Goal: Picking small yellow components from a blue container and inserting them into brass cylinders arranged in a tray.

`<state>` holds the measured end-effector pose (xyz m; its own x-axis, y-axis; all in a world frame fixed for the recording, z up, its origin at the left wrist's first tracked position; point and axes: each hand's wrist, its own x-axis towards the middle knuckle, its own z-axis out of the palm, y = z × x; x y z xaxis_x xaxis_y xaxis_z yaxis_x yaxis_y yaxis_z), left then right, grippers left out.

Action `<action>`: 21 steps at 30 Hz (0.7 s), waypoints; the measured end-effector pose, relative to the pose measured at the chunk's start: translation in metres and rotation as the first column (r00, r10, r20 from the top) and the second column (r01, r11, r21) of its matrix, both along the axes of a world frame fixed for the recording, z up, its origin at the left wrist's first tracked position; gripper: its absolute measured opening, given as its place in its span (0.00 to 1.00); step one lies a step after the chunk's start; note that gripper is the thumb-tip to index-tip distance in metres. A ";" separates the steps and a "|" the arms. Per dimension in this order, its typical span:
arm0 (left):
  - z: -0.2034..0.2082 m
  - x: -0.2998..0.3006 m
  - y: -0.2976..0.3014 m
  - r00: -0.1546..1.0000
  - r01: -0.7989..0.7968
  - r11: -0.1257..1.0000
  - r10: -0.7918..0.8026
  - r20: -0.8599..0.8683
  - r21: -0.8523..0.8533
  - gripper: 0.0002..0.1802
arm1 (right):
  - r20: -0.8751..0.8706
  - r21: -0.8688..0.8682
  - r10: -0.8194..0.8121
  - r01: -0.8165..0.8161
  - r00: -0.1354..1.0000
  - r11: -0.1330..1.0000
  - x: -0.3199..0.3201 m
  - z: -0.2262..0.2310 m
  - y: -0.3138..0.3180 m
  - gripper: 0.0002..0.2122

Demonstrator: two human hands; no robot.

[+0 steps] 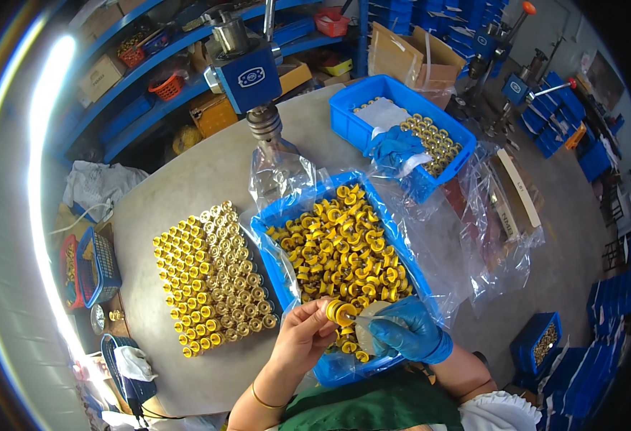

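Observation:
Over the near end of a blue plastic bin (269, 258), my bare left hand (302, 336) pinches a yellow spool-shaped part (342, 313) with a thin metal pin pointing right. My right hand (412, 332), in a blue glove, is closed beside it around a pale, flat, cloth-like piece (371, 327); its exact kind is unclear. The piece meets the pin end or lies just behind it. Loose yellow parts (344, 248) fill the bin, which has a clear plastic liner. Left of the bin stand tight rows of yellow-topped parts (186, 280) and brass-coloured rings (236, 273).
A blue hand press (247, 75) rises beyond the bin, with clear plastic around its base. Another blue bin (351, 108) holds brass parts and a blue glove. An open carton (513, 194) under plastic lies right. Baskets (98, 266) line the left edge; shelves (143, 108) stand behind.

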<state>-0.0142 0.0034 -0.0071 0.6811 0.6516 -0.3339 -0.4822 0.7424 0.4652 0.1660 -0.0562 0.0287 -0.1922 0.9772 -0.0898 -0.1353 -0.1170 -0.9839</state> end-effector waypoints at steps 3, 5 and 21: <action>0.000 -0.001 0.000 1.000 0.008 1.000 -0.008 0.000 -0.005 0.08 | -0.002 -0.010 0.003 -0.003 1.000 1.000 0.000 -0.001 0.000 0.10; -0.003 -0.001 0.000 1.000 0.013 1.000 -0.013 -0.001 -0.009 0.08 | -0.007 -0.013 -0.002 0.002 1.000 1.000 0.000 -0.001 0.000 0.10; 0.030 0.006 0.005 0.845 0.105 0.615 0.359 -0.397 0.781 0.09 | 0.206 0.176 -0.058 0.021 0.977 0.984 -0.011 0.015 0.015 0.20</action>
